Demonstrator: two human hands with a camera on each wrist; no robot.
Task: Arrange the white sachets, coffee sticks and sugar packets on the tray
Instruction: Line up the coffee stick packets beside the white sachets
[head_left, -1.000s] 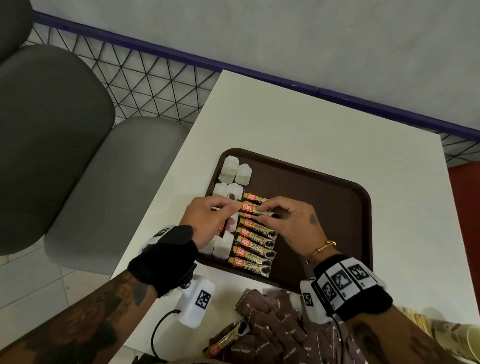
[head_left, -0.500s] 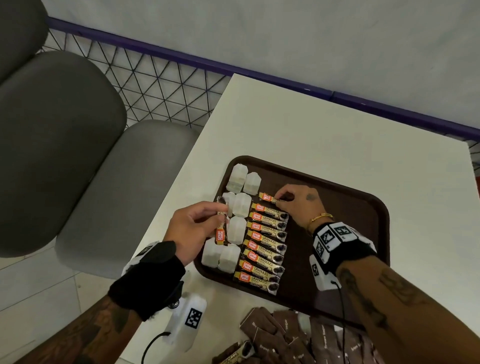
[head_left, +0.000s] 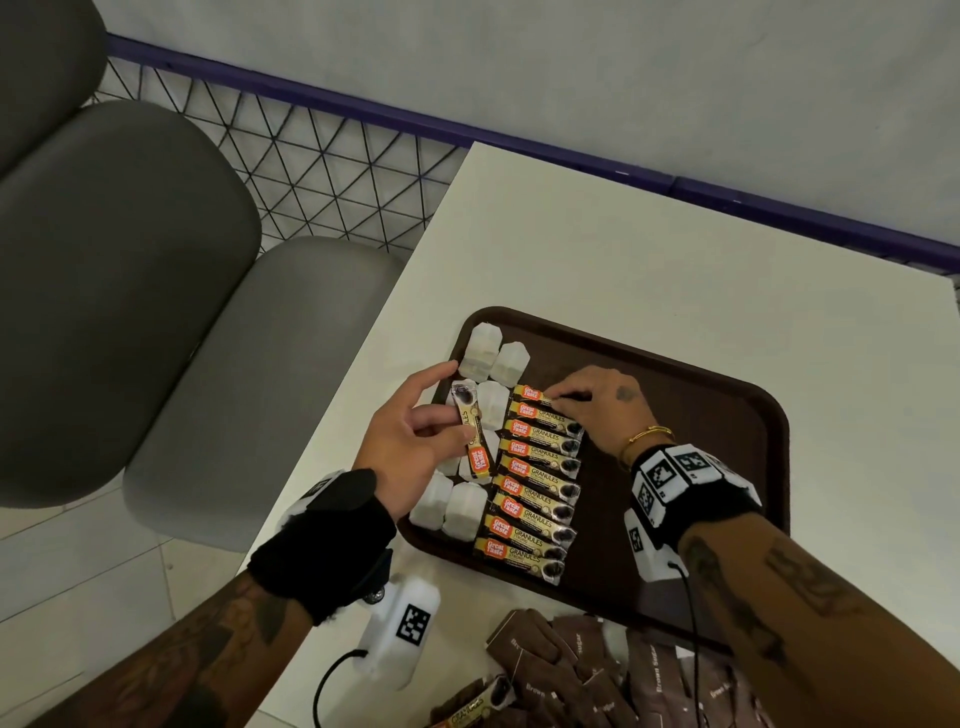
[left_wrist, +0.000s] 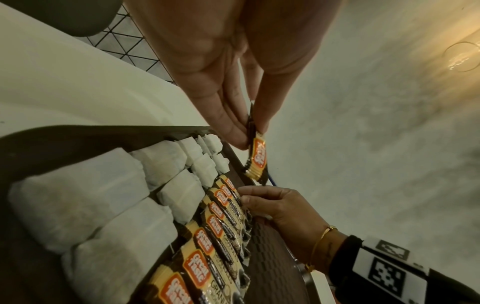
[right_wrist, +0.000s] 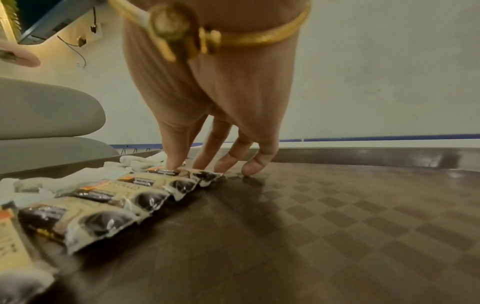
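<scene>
A brown tray (head_left: 701, 415) holds white sachets (head_left: 488, 353) in two columns along its left side, with a row of coffee sticks (head_left: 540, 499) beside them. My left hand (head_left: 447, 415) pinches one coffee stick (head_left: 474, 436) and holds it lengthwise above the sachets; in the left wrist view that stick (left_wrist: 258, 158) hangs from the left hand (left_wrist: 249, 131). My right hand (head_left: 566, 397) pinches the farthest stick (head_left: 532, 397) of the row, which lies flat on the tray. The right hand's fingertips (right_wrist: 174, 164) press on it. Brown sugar packets (head_left: 571, 670) lie heaped on the table in front of the tray.
The tray's right half (right_wrist: 363, 205) is bare. One more coffee stick (head_left: 483, 701) lies among the sugar packets. The white table (head_left: 623, 249) stretches beyond the tray. Grey seats (head_left: 130, 291) and a wire mesh rail (head_left: 311, 156) stand to the left.
My hands parted. The right hand carried a stick to the far end of the row and set it down. The left hand kept another stick and moved it over the sachets.
</scene>
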